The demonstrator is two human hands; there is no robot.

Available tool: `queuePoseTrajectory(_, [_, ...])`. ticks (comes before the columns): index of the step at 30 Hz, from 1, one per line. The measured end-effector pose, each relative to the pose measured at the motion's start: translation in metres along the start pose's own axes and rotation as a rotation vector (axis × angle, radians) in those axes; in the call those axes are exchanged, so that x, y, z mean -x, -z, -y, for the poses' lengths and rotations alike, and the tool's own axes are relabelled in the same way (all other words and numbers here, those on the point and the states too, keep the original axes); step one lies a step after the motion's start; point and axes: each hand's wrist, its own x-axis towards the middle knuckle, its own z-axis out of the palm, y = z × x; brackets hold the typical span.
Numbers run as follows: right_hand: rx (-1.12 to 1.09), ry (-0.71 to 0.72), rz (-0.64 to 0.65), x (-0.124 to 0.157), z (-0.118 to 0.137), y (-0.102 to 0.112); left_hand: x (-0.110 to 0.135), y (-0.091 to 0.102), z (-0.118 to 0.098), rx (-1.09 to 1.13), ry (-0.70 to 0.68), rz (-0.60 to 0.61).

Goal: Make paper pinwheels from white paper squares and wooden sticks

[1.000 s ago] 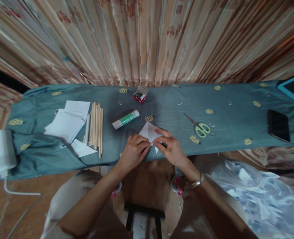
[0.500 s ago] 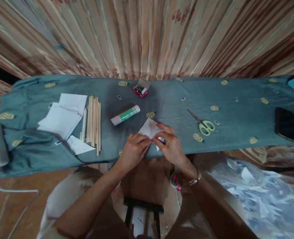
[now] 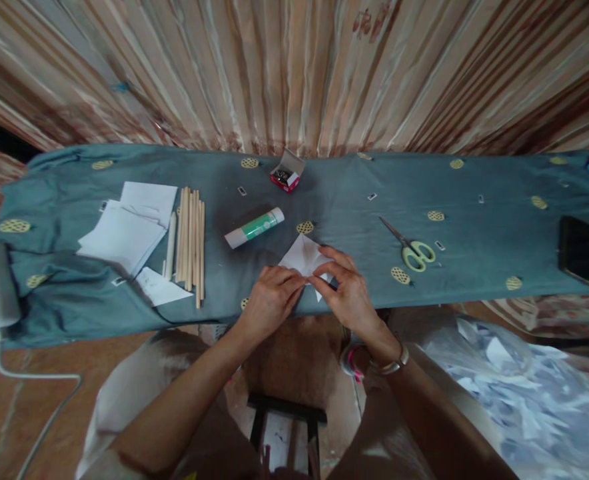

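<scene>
A white piece of paper [image 3: 302, 252] with creases lies near the table's front edge, one corner pointing away from me. My left hand [image 3: 273, 293] is closed on its near left side, thumb and fingers pinched together. From the right, my right hand [image 3: 347, 287] pinches the paper close to the left fingertips, its other fingers curled over the sheet. The fingers hide the paper's near part. Beyond the paper lies a glue stick [image 3: 255, 227] with a green label. Scissors [image 3: 410, 248] with light green handles rest to the right, their blades slightly apart or shut, too small to tell.
On the left are white paper sheets [image 3: 122, 237], a paper scrap [image 3: 162, 288] and several thin wooden sticks [image 3: 190, 243]. A small open red box [image 3: 285, 179] stands at the back. A phone [image 3: 581, 251] lies far right. Below it sits a clear bag of paper pieces [image 3: 519, 393].
Both hands keep their pinch on the paper with barely any movement. The whole view has shifted slightly.
</scene>
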Motion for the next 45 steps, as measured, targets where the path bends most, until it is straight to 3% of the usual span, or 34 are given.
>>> queuePoseTrajectory(26, [0.097,0.161,0.035,0.006,0.001,-0.002,-0.002,0.001,-0.002,0.004,0.031,0.004])
queuePoseTrajectory(36, [0.214,0.191,0.036,0.014,0.01,-0.014,0.0,0.003,-0.005,-0.03,0.039,0.046])
queuePoseTrajectory(42, [0.091,0.124,-0.022,0.008,-0.001,0.0,-0.003,0.002,-0.004,-0.034,0.019,0.051])
queuePoseTrajectory(45, [0.134,0.061,-0.04,0.005,-0.008,0.009,-0.005,0.006,0.0,-0.059,0.006,0.075])
